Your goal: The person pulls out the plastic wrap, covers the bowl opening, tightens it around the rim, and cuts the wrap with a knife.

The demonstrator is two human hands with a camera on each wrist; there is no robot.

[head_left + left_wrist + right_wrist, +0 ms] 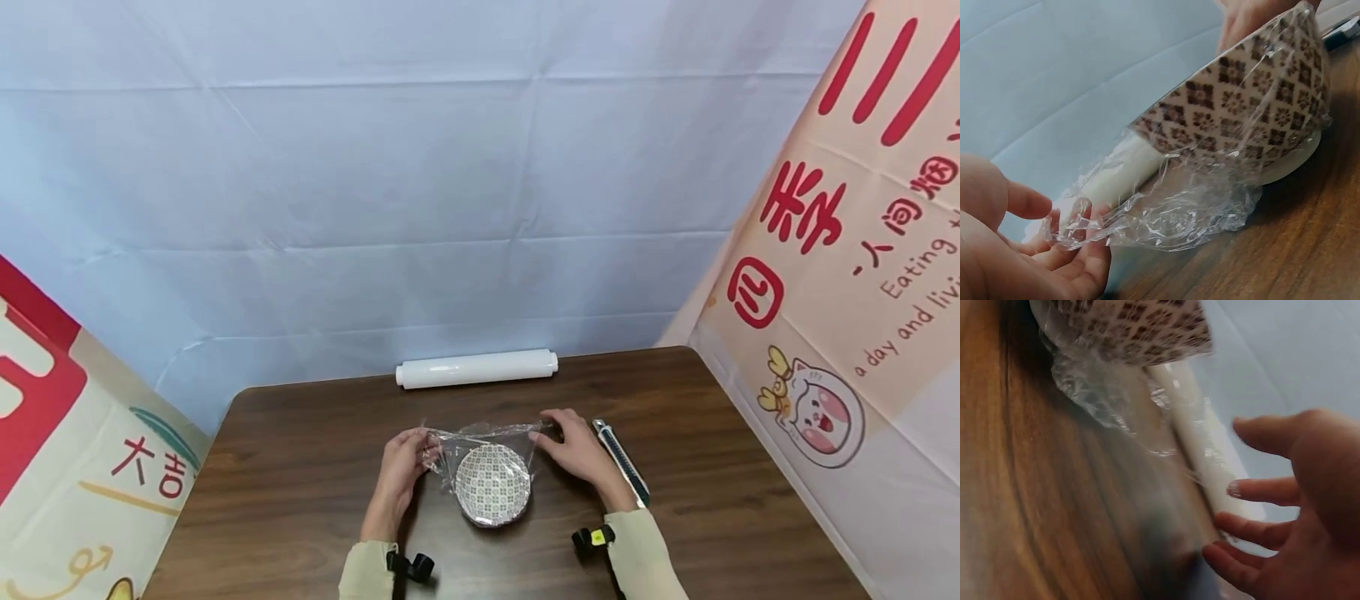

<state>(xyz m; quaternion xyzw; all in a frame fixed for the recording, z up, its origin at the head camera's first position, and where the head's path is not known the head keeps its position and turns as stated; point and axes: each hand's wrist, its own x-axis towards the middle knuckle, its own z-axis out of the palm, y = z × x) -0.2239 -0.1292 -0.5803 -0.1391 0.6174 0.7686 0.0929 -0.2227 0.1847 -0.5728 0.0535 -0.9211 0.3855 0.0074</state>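
A round bowl [492, 485] with a patterned outer surface sits on the table, covered by clear plastic wrap [480, 435]. In the left wrist view, the bowl [1241, 100] shows brown flower-like shapes, and loose wrap [1191, 215] bunches at its side. My left hand [401, 468] holds the wrap's left edge between thumb and curled fingers. To the bowl's right, my right hand [577, 450] is at the wrap's other edge. Its thumb and fingers are spread apart in the right wrist view, with wrap [1160, 425] trailing toward the fingertips.
A white roll [477, 369] lies along the back edge of the brown wooden table [300, 467]. A utility knife [621, 462] lies beside my right wrist. Pale cloth [375, 167] hangs behind, with printed banners [825, 275] at the sides.
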